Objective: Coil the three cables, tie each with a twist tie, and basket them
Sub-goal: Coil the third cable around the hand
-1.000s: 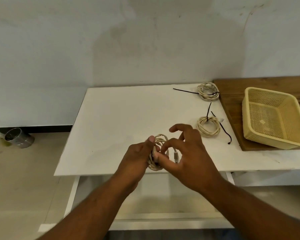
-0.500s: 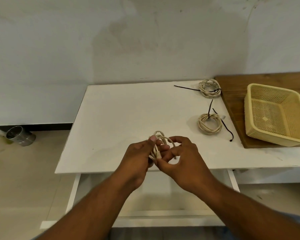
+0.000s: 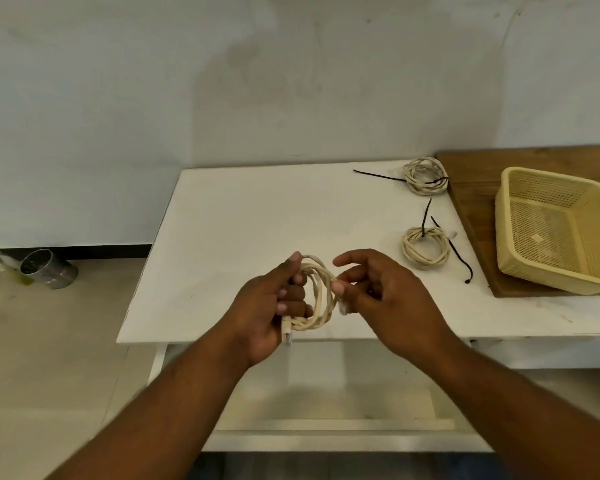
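I count three cable coils: held coil (image 3: pixel 323 299), near coil (image 3: pixel 425 249), far coil (image 3: pixel 426 176). There is one basket (image 3: pixel 541 275), one wooden board (image 3: pixel 471 174), one table (image 3: pixel 257 220) and one metal can (image 3: pixel 47 268). The far coil has one twist tie (image 3: pixel 378 175); the near coil's two black strands (image 3: pixel 458 258) could be one tie or two.

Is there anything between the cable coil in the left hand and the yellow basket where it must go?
Nothing blocks the way through the air. Between the held coil in the left hand and the basket, only a tied coil and a black tie lie flat on the table.
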